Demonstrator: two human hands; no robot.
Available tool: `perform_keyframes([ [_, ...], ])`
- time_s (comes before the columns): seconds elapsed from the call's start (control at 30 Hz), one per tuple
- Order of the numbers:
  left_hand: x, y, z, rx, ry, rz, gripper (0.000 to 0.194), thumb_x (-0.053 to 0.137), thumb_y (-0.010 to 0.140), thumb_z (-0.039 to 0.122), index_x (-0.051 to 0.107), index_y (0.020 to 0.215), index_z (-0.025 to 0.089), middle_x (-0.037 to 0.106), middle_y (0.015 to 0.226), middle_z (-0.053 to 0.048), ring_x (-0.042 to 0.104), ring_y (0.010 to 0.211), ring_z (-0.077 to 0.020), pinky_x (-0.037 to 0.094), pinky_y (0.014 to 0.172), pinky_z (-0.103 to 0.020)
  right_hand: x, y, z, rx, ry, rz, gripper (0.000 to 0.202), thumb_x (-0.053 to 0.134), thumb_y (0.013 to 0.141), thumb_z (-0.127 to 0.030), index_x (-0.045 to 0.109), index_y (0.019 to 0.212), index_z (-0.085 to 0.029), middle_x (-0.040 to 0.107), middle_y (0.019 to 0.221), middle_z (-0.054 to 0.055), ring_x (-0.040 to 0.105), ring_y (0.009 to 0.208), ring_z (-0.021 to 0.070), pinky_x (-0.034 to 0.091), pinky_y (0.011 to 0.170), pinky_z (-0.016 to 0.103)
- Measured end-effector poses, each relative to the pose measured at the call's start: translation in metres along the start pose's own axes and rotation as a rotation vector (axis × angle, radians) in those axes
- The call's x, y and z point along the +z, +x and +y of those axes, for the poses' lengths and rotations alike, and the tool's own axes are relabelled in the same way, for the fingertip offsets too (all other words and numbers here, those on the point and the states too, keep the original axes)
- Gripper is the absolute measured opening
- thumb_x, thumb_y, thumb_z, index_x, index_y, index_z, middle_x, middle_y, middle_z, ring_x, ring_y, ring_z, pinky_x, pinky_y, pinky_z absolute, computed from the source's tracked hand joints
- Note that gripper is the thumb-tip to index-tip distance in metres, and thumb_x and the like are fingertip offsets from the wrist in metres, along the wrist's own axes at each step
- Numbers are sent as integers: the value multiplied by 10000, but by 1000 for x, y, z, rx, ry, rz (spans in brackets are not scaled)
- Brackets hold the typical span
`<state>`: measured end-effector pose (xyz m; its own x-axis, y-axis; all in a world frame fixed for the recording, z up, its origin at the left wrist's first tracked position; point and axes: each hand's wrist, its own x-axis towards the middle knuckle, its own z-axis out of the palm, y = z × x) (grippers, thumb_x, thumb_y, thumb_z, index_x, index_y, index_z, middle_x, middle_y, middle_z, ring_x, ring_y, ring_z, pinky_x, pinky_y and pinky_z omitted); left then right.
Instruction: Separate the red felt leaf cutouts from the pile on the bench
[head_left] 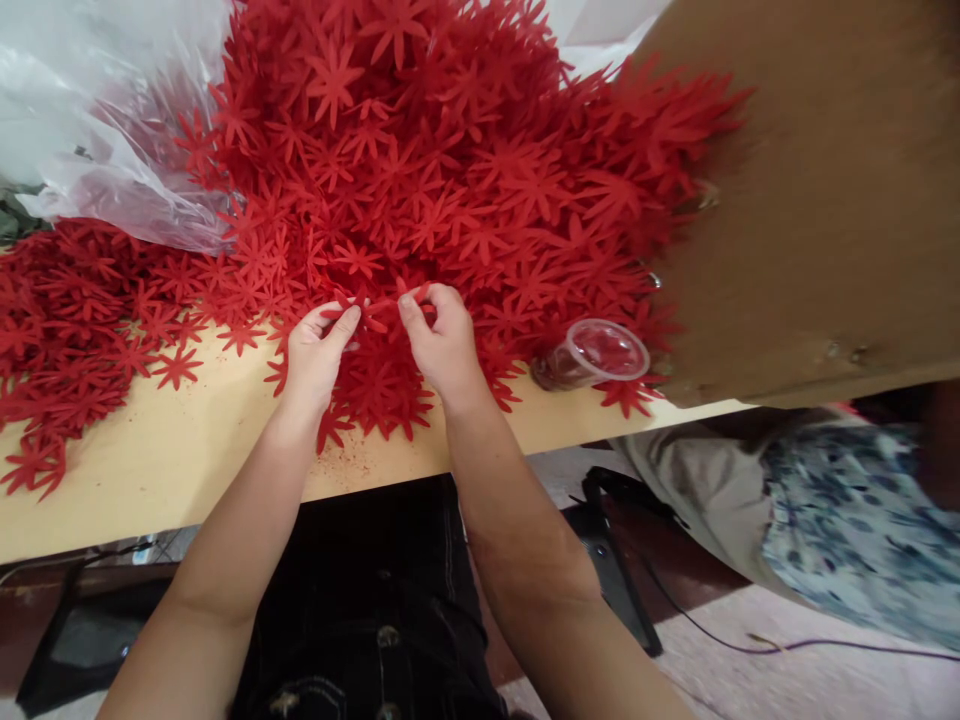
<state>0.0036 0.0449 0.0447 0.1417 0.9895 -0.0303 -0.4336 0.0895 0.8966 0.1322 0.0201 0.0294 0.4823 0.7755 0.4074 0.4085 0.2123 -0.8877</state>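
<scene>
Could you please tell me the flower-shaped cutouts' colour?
The flower-shaped cutouts are red, clearest in the head view.

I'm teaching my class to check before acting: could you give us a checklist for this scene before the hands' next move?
1. Left hand pinching a red flower piece: ok.
2. Right hand pinching red material: ok.
3. Both hands on one and the same piece: cannot tell, fingers hide it.
4. Clear cup apart from both hands: ok.
5. Tabletop free of red specks: not ok, some lie near its front edge.
</scene>
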Motion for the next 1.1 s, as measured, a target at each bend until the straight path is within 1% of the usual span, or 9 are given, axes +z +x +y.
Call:
perform_keyframes([
  [0.07,1,0,-1,21,62,-2,164,733,621,243,628,731,181,661,741,38,568,609,-53,434,491,-157,0,2,4,-115,-102,28,270,580,759,-357,580,976,-195,567,1039,81,548,925,170,460,867,372],
  [0.13,2,-1,-2,34,97,1,140,709,648,238,631,750,181,652,763,29,561,630,-57,436,489,-154,-1,2,2,-198,-141,4,309,533,788,-283,558,1088,-218,568,1140,84,534,1045,187,426,951,408],
  [0.27,1,-1,-3,26,108,24,56,632,718,207,613,767,188,611,736,30,527,620,-55,434,495,-148,-3,0,-10,-216,-157,22,197,464,812,-189,628,915,-224,655,940,38,574,959,179,429,939,417],
  [0.4,-1,0,-4,35,147,-29,91,561,771,198,619,841,207,620,814,14,540,683,-68,454,563,-167,-2,1,-17,-150,-39,13,182,519,817,-325,633,905,-214,663,947,46,589,951,181,435,934,411],
  [0.5,-1,0,-4,133,174,-70,124,566,764,172,612,873,212,630,914,5,570,836,-90,479,761,-216,-1,0,-19,-128,33,-60,273,538,805,-422,632,966,-223,663,1020,52,579,1013,181,418,970,409],
  [0.57,1,-2,-3,183,182,-84,171,572,751,144,601,903,216,628,971,3,571,919,-100,452,871,-240,0,-3,-22,-100,86,-146,279,588,771,-426,627,963,-228,666,1004,45,590,973,170,445,936,385],
  [0.67,3,-6,-3,201,201,-89,256,590,713,100,587,937,225,621,1007,7,568,961,-104,423,925,-241,4,-5,-24,-22,193,-216,201,614,753,-397,612,846,-219,664,865,21,601,798,134,492,796,322],
  [0.87,6,-8,-8,144,144,-142,203,640,693,138,603,884,198,649,927,2,595,929,-122,414,940,-271,8,-7,-25,30,200,-96,264,563,786,-438,512,673,-206,512,603,-41,450,556,72,391,563,242],
  [1.1,10,-11,-6,77,78,-188,130,670,713,246,644,820,176,688,854,-4,611,848,-109,436,875,-255,7,-8,-30,33,230,-88,415,514,788,-541,407,569,-205,386,517,-60,361,503,59,340,525,234],
])
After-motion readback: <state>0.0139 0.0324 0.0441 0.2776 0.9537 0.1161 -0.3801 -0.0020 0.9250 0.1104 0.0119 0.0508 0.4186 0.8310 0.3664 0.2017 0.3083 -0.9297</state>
